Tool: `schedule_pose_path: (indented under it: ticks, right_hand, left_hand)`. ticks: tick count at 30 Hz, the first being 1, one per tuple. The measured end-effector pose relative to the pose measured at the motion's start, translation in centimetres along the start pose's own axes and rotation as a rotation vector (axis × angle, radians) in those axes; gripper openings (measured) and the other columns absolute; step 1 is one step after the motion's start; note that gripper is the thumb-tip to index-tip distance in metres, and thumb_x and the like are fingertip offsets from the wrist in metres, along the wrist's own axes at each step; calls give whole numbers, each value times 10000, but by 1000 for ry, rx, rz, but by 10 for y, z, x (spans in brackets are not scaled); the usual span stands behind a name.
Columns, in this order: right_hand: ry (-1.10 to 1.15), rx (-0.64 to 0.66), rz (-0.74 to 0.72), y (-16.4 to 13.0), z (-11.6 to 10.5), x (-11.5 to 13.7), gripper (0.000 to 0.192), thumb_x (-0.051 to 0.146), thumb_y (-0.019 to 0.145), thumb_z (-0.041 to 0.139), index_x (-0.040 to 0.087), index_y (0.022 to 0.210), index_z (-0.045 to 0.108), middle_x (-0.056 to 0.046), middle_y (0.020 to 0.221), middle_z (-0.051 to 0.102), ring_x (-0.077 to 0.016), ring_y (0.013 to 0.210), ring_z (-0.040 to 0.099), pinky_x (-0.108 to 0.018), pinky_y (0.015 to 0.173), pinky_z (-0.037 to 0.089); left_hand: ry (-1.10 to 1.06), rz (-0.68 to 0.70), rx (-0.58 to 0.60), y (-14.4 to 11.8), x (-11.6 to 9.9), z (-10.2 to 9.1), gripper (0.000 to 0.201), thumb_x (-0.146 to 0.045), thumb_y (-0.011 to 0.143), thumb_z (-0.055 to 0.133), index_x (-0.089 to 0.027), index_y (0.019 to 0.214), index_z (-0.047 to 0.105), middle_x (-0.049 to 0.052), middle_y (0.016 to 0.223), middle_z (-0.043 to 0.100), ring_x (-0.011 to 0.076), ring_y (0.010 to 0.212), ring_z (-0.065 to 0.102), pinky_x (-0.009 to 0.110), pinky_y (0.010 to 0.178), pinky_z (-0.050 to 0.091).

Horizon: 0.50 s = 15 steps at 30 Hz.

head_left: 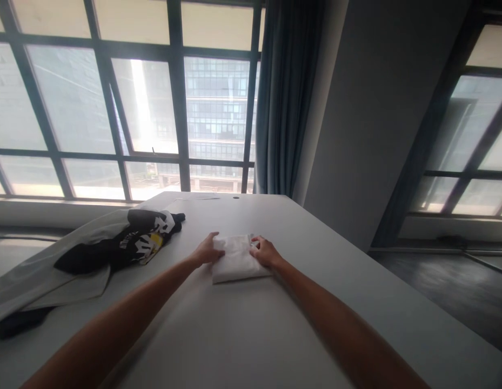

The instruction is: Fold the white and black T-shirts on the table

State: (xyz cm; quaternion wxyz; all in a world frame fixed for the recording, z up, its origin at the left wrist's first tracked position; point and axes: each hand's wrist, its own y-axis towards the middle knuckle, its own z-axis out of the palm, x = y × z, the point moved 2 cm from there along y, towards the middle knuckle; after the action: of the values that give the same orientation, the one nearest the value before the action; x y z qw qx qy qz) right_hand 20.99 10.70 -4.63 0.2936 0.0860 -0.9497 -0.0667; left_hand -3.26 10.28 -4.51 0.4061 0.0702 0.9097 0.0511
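Note:
A folded white cloth (235, 260), perhaps a garment, lies flat on the white table (315, 302) in front of me. My left hand (206, 251) grips its left edge, the thumb lying over the top and the fingers at the far side. On the opposite edge, my right hand (267, 253) holds the cloth with curled fingers. A small greyish patch (253, 241) shows beside the right fingertips; what it is I cannot make out. The undersides of both hands are hidden.
Left on the table lies a rumpled heap of clothes, with a black printed garment (125, 246) over pale fabric (88, 289) and a dark piece (26, 322) near the front. A round dark spot (236, 198) marks the far end. Windows, a curtain (281, 108) and a pillar (368, 108) stand behind.

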Motion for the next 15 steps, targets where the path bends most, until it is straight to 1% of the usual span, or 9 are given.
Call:
schedule_pose_path:
  ticks: [2, 4, 6, 7, 9, 11, 12, 14, 15]
  right_hand:
    - [-10, -30, -55, -3, 1, 1, 322, 198, 824, 615, 166, 1131, 703, -78, 1023, 737, -204, 928, 678, -276, 874, 495]
    - [-15, -94, -130, -6, -3, 6, 271, 166, 846, 562, 158, 1061, 726, -86, 1084, 725, -200, 975, 667, -270, 910, 483]
    - [-42, -155, -184, -10, -7, 10, 294, 137, 864, 508, 149, 1067, 720, -98, 1140, 703, -200, 1030, 650, -268, 952, 465]
    - [-74, -161, -181, -12, -8, 12, 309, 130, 870, 491, 144, 1083, 714, -110, 1166, 688, -206, 1054, 642, -274, 969, 458]
    - [-174, -115, -112, -16, -7, 12, 325, 157, 887, 483, 136, 1124, 704, -149, 1219, 651, -237, 1086, 629, -314, 986, 453]
    - [-286, -66, -49, -19, -6, 14, 346, 226, 917, 476, 143, 1173, 694, -179, 1277, 609, -282, 1123, 607, -380, 996, 448]
    - [-325, -63, -43, -20, -5, 17, 365, 265, 935, 459, 151, 1199, 684, -184, 1300, 593, -299, 1150, 590, -411, 1006, 437]
    - [-349, -76, -98, -19, -2, 26, 413, 328, 966, 413, 171, 1266, 649, -173, 1346, 574, -307, 1219, 545, -445, 1043, 402]
    - [-341, -72, -151, -16, 0, 31, 435, 344, 976, 392, 178, 1305, 623, -162, 1374, 564, -297, 1258, 519, -444, 1074, 375]
  left_hand:
    - [82, 79, -45, 1, 3, 4, 605, -289, 742, 739, -177, 1317, 588, 145, 1209, 698, 268, 1073, 674, 369, 909, 555]
    - [101, 125, -103, -1, -1, 6, 502, -271, 787, 676, -175, 1279, 639, 136, 1245, 686, 282, 1128, 652, 382, 961, 534]
    - [129, 153, -151, -2, -7, 6, 534, -266, 827, 607, -165, 1351, 599, 129, 1302, 655, 277, 1155, 637, 367, 981, 520]
    - [172, 152, -146, -3, -10, 6, 563, -269, 836, 585, -163, 1389, 567, 125, 1322, 641, 269, 1156, 636, 354, 984, 514]
    - [298, 109, -89, -5, -11, 7, 599, -283, 824, 593, -139, 1404, 547, 145, 1337, 624, 272, 1158, 634, 345, 999, 498]
    - [408, 42, -29, -6, -10, 7, 621, -315, 805, 622, -104, 1385, 552, 197, 1385, 577, 320, 1228, 585, 399, 1037, 465]
    - [454, 31, -29, -6, -11, 8, 618, -338, 811, 619, -98, 1377, 552, 220, 1435, 530, 353, 1281, 536, 445, 1055, 444]
    - [520, 97, -74, -5, -16, 14, 567, -371, 870, 547, -124, 1381, 541, 210, 1533, 427, 382, 1380, 420, 524, 1083, 396]
    - [546, 162, -85, -3, -21, 20, 530, -373, 910, 487, -156, 1391, 530, 177, 1565, 396, 366, 1414, 375, 539, 1101, 370]
